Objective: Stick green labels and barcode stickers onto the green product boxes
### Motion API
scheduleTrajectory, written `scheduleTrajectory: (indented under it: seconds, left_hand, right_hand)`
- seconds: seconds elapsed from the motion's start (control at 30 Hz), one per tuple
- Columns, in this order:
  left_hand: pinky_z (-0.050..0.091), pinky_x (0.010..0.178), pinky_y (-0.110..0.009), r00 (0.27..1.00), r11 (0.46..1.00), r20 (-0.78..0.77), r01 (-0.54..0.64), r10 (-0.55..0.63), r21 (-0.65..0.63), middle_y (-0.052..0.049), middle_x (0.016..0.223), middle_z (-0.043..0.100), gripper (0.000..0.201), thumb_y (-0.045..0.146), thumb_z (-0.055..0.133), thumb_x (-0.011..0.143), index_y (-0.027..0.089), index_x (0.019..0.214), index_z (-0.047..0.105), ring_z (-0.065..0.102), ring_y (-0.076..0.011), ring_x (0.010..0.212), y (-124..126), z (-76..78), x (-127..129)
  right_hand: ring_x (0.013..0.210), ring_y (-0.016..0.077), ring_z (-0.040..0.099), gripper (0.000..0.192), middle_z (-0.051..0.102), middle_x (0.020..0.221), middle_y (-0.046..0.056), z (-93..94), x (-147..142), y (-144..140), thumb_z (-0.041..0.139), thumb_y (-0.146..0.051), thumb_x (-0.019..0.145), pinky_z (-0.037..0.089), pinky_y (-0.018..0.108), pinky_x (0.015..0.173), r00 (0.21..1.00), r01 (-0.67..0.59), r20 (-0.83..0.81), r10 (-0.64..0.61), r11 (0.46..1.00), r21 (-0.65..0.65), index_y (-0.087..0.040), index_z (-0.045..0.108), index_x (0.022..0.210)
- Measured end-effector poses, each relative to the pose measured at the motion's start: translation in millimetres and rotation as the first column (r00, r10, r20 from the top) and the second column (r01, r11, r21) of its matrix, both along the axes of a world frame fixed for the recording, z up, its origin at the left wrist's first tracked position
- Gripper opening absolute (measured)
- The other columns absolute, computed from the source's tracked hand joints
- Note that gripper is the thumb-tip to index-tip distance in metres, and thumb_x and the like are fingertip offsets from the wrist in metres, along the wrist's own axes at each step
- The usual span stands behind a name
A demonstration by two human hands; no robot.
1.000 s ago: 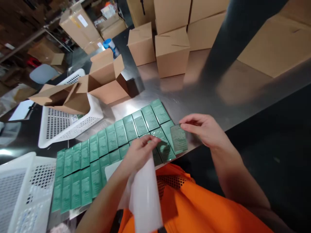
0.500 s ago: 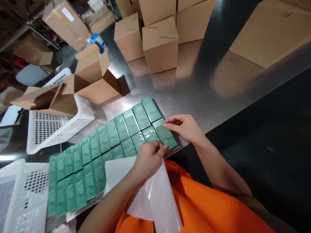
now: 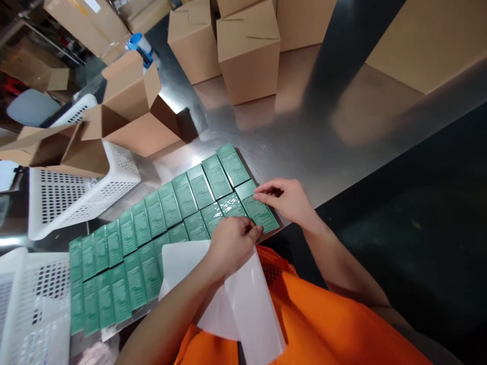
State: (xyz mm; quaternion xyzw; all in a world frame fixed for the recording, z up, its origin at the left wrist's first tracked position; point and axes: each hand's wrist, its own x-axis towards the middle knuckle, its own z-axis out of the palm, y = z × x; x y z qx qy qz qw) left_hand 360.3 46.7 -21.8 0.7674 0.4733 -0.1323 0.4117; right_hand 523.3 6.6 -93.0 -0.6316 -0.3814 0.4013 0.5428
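Green flat packs [image 3: 198, 185], glossy and rectangular, lie side by side in two long slanting rows along the table edge. My right hand [image 3: 287, 198] pinches thumb and forefinger together over the near-row pack at the right end [image 3: 262, 215]. Anything between those fingertips is too small to make out. Close by, my left hand [image 3: 234, 241] is closed, its thumb by the lower corner of that same pack. A glossy white sheet [image 3: 243, 299] hangs from under the left hand across my lap, gripped by fingers that are partly hidden.
Closed cardboard boxes [image 3: 249, 56] stand at the back of the metal table [image 3: 304, 132]. Open cartons [image 3: 140, 124] and a white perforated basket [image 3: 76, 203] are at left, with another white basket [image 3: 41, 299] nearer. A blue tape dispenser [image 3: 142, 48] stands behind.
The view has shifted slightly, so the boxes and baskets sit further left and higher. Both hands keep nearly the same pose at the right-end pack.
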Motion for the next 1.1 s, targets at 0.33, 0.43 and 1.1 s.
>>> scheduleTrajectory:
  seconds: [0.33,0.43,1.1]
  left_hand:
    - [0.027,0.055,-0.029,0.997,1.000,-0.071,0.022,-0.020,0.022,0.000,0.057,0.058,0.028,0.036,0.053,0.083,0.021,0.063,0.067,0.049,-0.0155,0.056,4,-0.3,7]
    - [0.027,0.055,-0.030,0.995,0.998,-0.095,0.041,-0.037,0.038,-0.001,0.058,0.060,0.028,0.036,0.053,0.082,0.021,0.062,0.067,0.051,-0.0163,0.057,4,0.4,9]
    - [0.021,0.038,-0.024,0.376,0.737,0.653,-0.498,0.658,-0.457,0.005,0.040,0.044,0.031,0.046,0.055,0.078,0.018,0.071,0.066,0.032,-0.0091,0.032,45,44.8,-90]
  right_hand:
    - [0.062,0.0143,0.061,0.015,0.072,0.074,0.002,-1.0,-3,-3,0.077,-0.035,0.075,0.048,0.026,0.058,0.997,0.028,0.070,-0.032,0.998,0.058,-0.022,0.079,0.082]
    - [0.063,0.0142,0.061,0.012,0.070,0.074,0.001,-0.5,-5,-3,0.076,-0.032,0.076,0.049,0.026,0.060,0.992,0.036,0.117,-0.045,0.996,0.081,-0.022,0.078,0.082]
    - [0.070,0.0257,0.065,0.068,0.065,0.079,0.002,18.0,2,25,0.075,-0.067,0.065,0.047,0.035,0.060,0.791,-0.033,0.567,0.228,0.942,-0.333,-0.025,0.055,0.115]
